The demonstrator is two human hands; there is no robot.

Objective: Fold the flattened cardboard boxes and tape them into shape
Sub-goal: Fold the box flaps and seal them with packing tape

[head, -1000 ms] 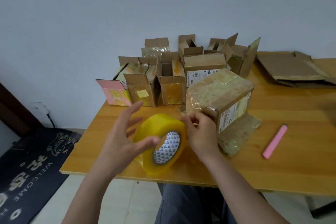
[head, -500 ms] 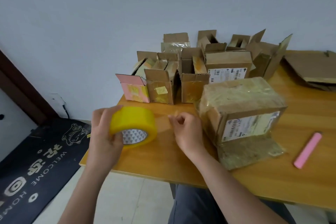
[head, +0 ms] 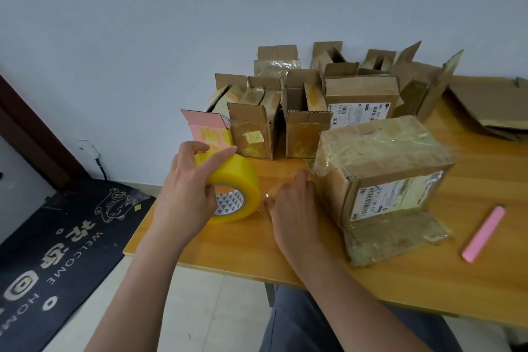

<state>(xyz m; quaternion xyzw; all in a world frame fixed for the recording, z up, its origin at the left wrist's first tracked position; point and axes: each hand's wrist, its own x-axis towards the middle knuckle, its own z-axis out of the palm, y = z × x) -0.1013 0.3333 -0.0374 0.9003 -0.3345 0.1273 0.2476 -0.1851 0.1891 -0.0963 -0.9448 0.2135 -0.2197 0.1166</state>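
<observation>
The worktop is carrying everything, and its back edge is crowded with small folded cartons, flaps still standing open, while flattened cardboard is lying at the back right corner. The large taped box is sitting toward the front of the worktop, one loose flap splayed out toward the front edge. A second ago the yellow tape roll was only being reached for; now it is lifted and a clear strip is being drawn off it toward the box, which suggests the taping step is just beginning. The left hand is gripping the roll near the front left corner, fingers curled over its top and thumb at the core. The right hand is pinching the strip's free end just beside the box's left face, fingers bent downward. A pink utility knife is lying untouched near the front right edge.
</observation>
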